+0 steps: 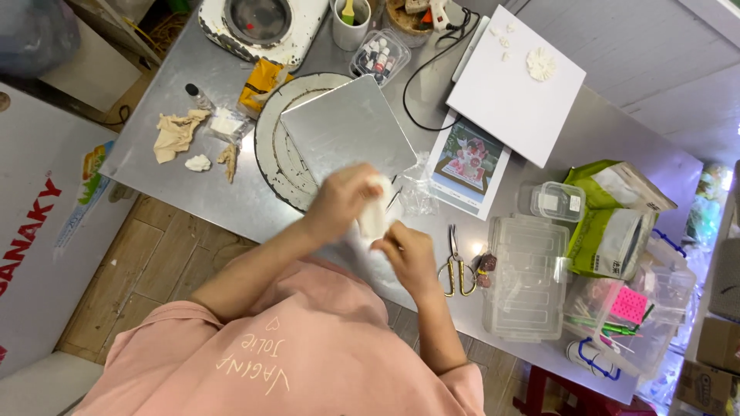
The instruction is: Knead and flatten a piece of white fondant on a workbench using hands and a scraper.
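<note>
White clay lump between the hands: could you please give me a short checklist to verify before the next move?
1. Left hand grips the white clay lump: ok.
2. Right hand has a grip on the lump: cannot tell, blurred.
3. Grey square board lies flat on the round turntable: ok.
4. Scissors are apart from the right hand: ok.
5. Shape of the lump: cannot tell.

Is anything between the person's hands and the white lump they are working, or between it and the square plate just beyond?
Nothing visible. Both the left hand and right hand are already on the white lump, which sits between them, motion-blurred. The square plate on the round stand lies directly beyond, its surface bare, with no item between.
</note>
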